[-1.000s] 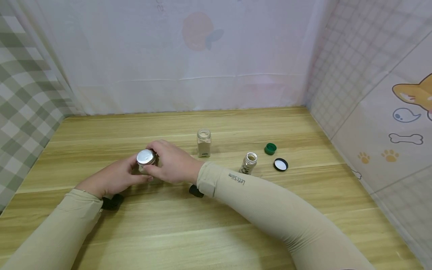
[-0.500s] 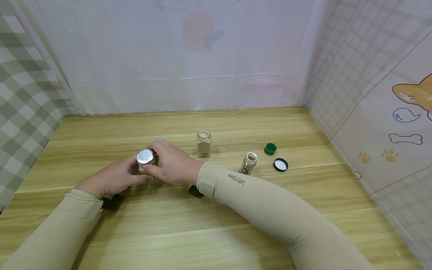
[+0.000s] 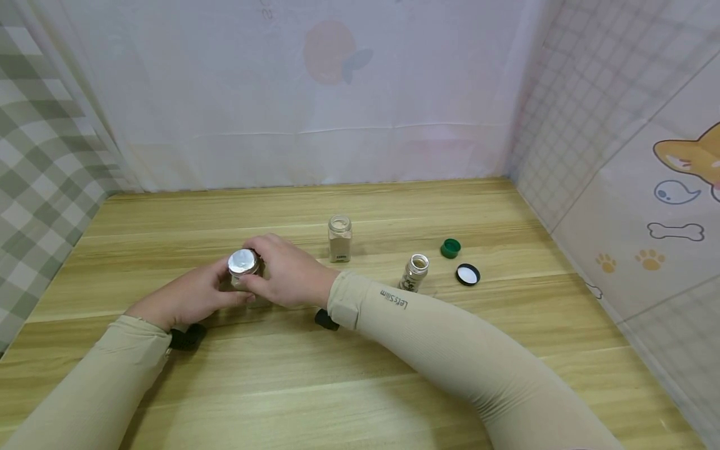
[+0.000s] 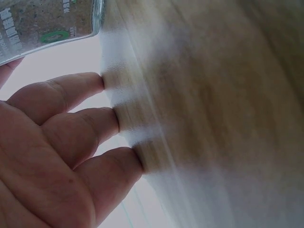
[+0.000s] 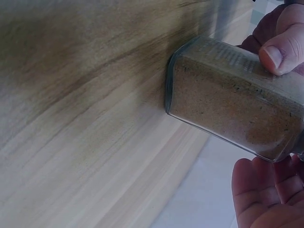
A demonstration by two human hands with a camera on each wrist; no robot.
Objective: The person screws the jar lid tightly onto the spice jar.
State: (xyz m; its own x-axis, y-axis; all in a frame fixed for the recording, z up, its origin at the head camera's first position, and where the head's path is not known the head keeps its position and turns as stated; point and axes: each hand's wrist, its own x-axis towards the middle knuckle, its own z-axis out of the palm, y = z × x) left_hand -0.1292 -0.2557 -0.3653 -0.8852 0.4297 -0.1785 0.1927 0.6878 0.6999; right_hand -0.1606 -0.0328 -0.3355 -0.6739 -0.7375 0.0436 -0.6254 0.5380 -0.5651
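Observation:
A square glass spice jar [image 3: 244,262] with a shiny silver top stands at the left of the table, full of brown seasoning. My left hand [image 3: 194,294] grips it from the left side, its thumb pressed to the glass in the right wrist view. In the left wrist view the other fingers [image 4: 107,180] of that hand rest their tips on the tabletop below the jar [image 4: 47,23]. My right hand [image 3: 287,269] reaches across and grips around the jar's top end, fingers behind and thumb in front. Its curled fingers [image 5: 266,194] show beside the upper part of the glass.
An uncapped glass jar [image 3: 340,240] of pale powder stands at mid-table. Right of it is a smaller uncapped bottle [image 3: 415,273], partly behind my right sleeve [image 3: 450,344]. A green cap [image 3: 450,248] and a black lid [image 3: 468,274] with white lining lie farther right.

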